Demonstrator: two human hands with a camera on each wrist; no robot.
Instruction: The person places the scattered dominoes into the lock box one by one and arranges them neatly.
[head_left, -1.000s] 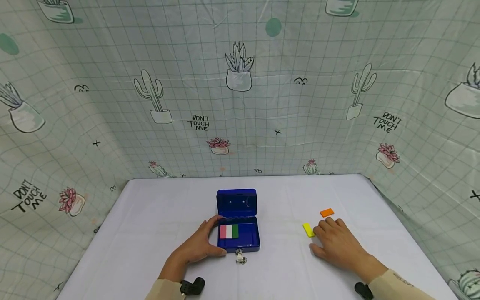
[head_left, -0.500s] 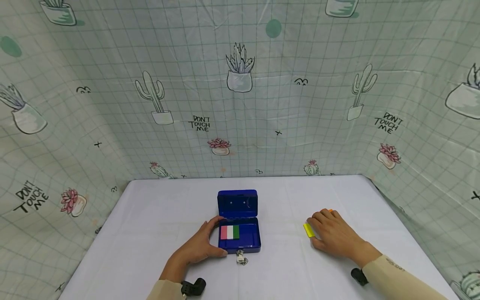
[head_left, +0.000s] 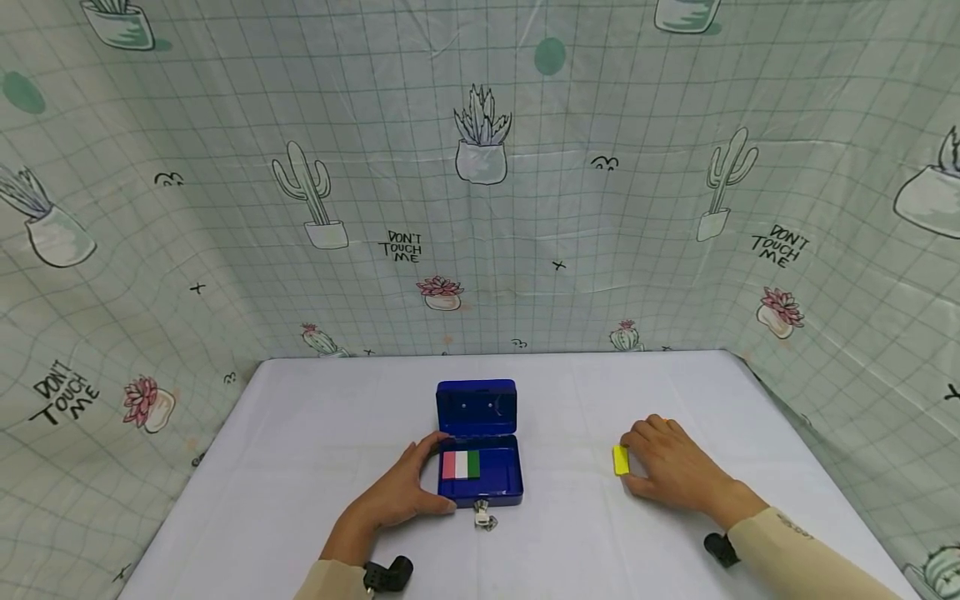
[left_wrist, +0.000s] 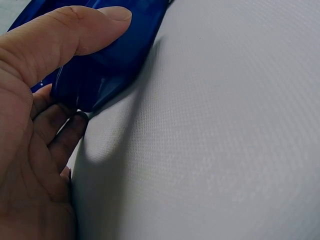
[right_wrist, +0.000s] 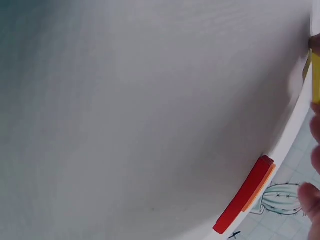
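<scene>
A blue cash box (head_left: 501,492) stands on the table with its lid (head_left: 476,407) raised. Pink (head_left: 448,465), white (head_left: 461,465) and green (head_left: 473,464) blocks lie side by side in its left part. My left hand (head_left: 402,486) grips the box's left side, thumb at the front corner, fingers farther back. To the right, my right hand (head_left: 672,467) pinches a yellow block (head_left: 620,460) between thumb and fingers. In the right wrist view that yellow block (right_wrist: 316,77) shows at the right edge.
A red block (right_wrist: 245,195) lies on the white table (head_left: 562,550), an orange block (right_wrist: 259,188) just behind it; my right hand covers the red one in the head view. Keys (head_left: 486,522) hang from the box's front lock. A patterned cloth (head_left: 555,208) surrounds the table.
My right hand has moved slightly left and forward, over the orange block, and its thumb and fingers have come onto the yellow block, which has turned a little. The left hand stays on the box.
</scene>
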